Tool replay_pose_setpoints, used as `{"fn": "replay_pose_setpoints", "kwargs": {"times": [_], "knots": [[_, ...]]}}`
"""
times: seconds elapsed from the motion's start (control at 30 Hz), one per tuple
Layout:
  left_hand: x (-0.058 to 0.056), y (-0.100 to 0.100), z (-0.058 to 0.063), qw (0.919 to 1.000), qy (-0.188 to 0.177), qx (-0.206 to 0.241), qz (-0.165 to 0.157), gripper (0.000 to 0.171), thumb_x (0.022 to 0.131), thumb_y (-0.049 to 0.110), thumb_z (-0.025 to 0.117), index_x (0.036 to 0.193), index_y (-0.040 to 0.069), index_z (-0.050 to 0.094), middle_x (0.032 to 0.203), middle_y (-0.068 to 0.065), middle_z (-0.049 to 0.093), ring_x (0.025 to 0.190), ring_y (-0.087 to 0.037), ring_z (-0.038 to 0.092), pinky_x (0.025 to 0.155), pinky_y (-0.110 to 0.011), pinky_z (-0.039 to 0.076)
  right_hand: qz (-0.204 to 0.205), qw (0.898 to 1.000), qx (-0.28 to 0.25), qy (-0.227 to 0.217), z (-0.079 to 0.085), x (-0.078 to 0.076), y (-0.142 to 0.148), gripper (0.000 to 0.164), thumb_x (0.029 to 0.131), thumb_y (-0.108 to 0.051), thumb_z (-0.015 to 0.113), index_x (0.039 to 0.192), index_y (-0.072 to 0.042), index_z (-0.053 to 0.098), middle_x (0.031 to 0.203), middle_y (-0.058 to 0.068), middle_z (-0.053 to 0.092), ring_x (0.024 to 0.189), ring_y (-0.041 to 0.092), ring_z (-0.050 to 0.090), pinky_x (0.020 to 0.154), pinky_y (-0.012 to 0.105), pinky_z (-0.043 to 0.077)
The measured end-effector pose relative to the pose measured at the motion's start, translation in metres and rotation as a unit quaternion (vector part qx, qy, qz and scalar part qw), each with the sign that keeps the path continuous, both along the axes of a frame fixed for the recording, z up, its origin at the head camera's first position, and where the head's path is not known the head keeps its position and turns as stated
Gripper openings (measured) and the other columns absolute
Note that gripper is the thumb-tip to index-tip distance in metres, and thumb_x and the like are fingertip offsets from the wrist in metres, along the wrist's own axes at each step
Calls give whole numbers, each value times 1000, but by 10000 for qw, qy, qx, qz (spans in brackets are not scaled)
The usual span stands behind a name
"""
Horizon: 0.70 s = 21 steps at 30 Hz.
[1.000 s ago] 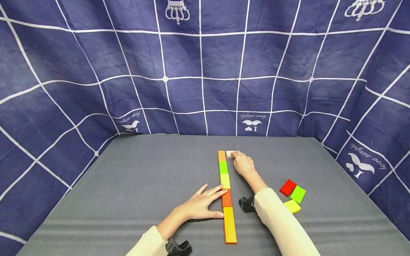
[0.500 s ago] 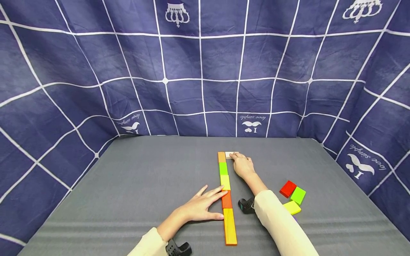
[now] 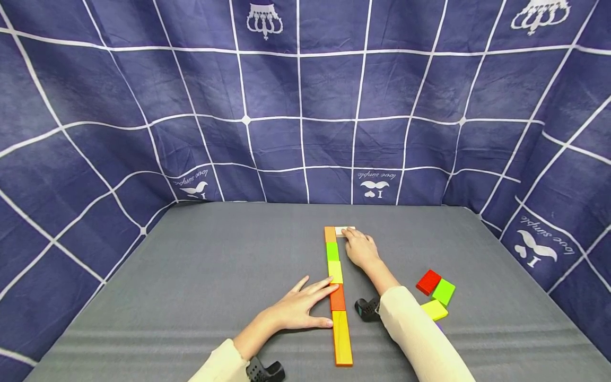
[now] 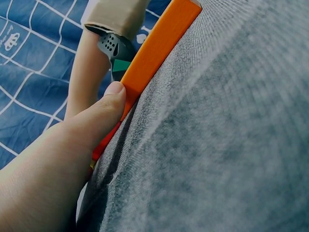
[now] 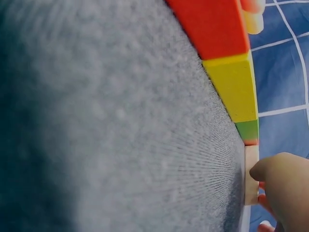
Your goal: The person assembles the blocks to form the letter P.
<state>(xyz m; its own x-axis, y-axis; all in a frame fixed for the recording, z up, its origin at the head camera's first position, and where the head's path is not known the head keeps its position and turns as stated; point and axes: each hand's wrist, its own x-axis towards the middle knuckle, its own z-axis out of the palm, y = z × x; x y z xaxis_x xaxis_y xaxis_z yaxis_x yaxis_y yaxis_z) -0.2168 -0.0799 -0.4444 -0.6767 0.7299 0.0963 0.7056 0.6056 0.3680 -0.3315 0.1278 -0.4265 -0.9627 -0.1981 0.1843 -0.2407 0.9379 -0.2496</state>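
A straight row of wooden blocks runs away from me: a long yellow-orange block [image 3: 342,342], a red-orange one [image 3: 337,300], a yellow one [image 3: 335,269], a green one [image 3: 332,251] and a light orange one [image 3: 330,234]. Spread fingers of my left hand [image 3: 297,309] rest on the yellow and red-orange blocks, its thumb against the long block's side. At the far end, my right hand [image 3: 361,249] pinches a whitish block [image 3: 340,231] set crosswise beside the light orange one. The right thumb presses that block's near side in the right wrist view; other fingers are partly hidden.
To the right lie a red block [image 3: 428,281], a green block [image 3: 444,292] and a yellow block [image 3: 435,309]. A bit of purple shows by my right sleeve [image 3: 420,329]. The grey table [image 3: 215,254] ends at a blue checked curtain [image 3: 329,138].
The whitish block has slid left in my right hand, and the gap to the light orange block has closed. My left hand has stayed on the row.
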Motion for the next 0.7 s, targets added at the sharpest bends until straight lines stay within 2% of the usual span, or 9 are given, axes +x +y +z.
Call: {"fn": "replay_pose_setpoints", "kwargs": {"times": [0.23,0.47,0.7], "knots": [[0,0,-1,10000,-13,50,1,72,82,64,46,143,33,24,151,8,22,138,-9,26,113,-50,11,-106,9981,-595,72,4,5,7,42,90,-15,49,132,-9,47,142,12,41,132,29,36,108,52,25],[-1,0,0,9999,-83,56,67,72,82,61,51,143,33,25,151,9,21,138,-8,25,114,-48,10,-44,9919,-1264,81,21,21,17,41,90,-15,52,130,-7,50,139,17,42,130,34,38,107,55,25],[0,1,-1,10000,-84,16,46,73,81,62,50,143,33,24,151,9,21,138,-8,25,114,-50,11,29,9903,-1381,163,42,40,33,39,91,-18,52,128,-6,51,135,18,47,126,35,42,103,56,29]]}}
